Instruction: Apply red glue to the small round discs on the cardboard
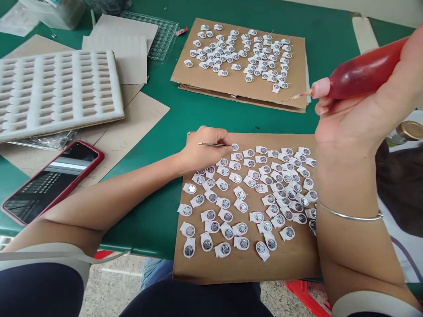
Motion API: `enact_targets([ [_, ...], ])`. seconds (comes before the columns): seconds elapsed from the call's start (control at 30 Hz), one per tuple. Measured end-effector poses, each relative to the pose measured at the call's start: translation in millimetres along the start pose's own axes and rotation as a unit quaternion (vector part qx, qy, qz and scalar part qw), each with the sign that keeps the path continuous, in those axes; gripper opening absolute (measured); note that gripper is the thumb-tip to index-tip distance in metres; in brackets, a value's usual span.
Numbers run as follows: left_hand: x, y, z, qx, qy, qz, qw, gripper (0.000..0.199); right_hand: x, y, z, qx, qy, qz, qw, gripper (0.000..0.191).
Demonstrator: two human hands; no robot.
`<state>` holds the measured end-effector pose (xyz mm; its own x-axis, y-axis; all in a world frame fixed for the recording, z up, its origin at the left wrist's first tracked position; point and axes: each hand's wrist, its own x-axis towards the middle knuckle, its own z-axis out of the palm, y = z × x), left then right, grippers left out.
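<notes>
My left hand point(205, 149) is closed around slim metal tweezers point(213, 144). Its fingertips are at the upper left of a brown cardboard sheet point(211, 270), beside a small round silver part on a white tab point(235, 147). Many similar parts lie across this sheet, some overlapping. Raised at the right, my right hand point(376, 99) grips a red squeeze bottle point(361, 72). The bottle lies nearly level, and its thin needle tip point(299, 94) points left, over the edge of the farther cardboard. I cannot tell whether the tweezers touch a part.
Farther back, a second cardboard stack point(185, 79) bears more silver parts. On the left are a white slotted foam tray point(35, 94), a phone in a red case point(54, 180) and loose cardboard point(115, 57). A clear plastic tray point(165, 37) lies behind. A gold-lidded jar point(410, 130) stands far right.
</notes>
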<state>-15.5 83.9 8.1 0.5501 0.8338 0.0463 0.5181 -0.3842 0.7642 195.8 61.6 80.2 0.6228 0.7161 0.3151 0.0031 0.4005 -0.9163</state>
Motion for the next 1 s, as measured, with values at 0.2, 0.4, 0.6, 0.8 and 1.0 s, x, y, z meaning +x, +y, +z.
enact_targets([
  [0.2,-1,-2,3.4,0.013,0.006,-0.001,1.000,0.007,-2,5,-1,-0.010,-0.011,-0.072,0.997,0.044],
  [0.4,-1,-1,3.5,0.021,0.015,-0.001,1.000,0.007,-5,2,4,0.002,-0.006,-0.064,0.998,0.043],
  [0.6,-2,3,4.0,0.030,0.007,-0.006,0.999,0.009,-5,3,5,0.000,0.002,-0.064,0.998,0.045],
  [0.8,-2,-1,5.6,0.045,0.006,0.041,0.998,0.010,-10,0,5,-0.011,-0.020,-0.078,0.997,0.044],
  [1.0,0,-1,8.0,0.071,0.014,0.103,0.992,0.012,-13,4,10,-0.008,-0.034,-0.065,0.997,0.044],
])
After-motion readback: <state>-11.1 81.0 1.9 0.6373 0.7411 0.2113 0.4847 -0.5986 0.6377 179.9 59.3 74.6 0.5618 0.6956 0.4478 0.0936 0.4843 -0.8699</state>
